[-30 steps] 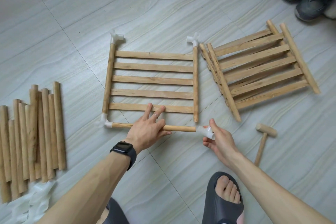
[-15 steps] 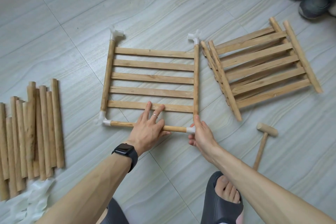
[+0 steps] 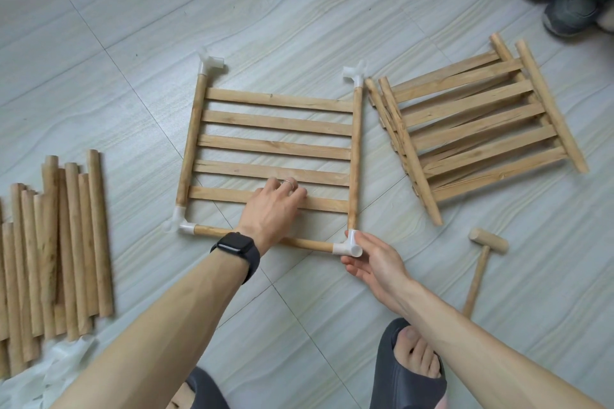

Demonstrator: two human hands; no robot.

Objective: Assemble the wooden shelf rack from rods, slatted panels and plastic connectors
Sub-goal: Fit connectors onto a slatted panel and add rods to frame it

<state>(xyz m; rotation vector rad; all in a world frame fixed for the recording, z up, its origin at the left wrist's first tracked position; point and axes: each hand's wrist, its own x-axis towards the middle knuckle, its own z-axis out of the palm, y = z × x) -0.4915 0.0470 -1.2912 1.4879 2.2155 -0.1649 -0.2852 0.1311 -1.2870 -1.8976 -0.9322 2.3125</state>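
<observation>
One panel [image 3: 275,146], seemingly light and stiff, lies flat on the floor [image 3: 299,10], left grip [image 3: 272,206] pressing flat-fingered on its near slat, right grip [image 3: 375,262] pinching the slick-looking connector [image 3: 347,247] at its near right corner, probably the surest hold.

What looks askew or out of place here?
Only the spare slatted panels, right of the frame: stacked fanned, edges misaligned. The frame under the left hand looks square; the right hand grips its near-right corner connector. No damage visible.
</observation>
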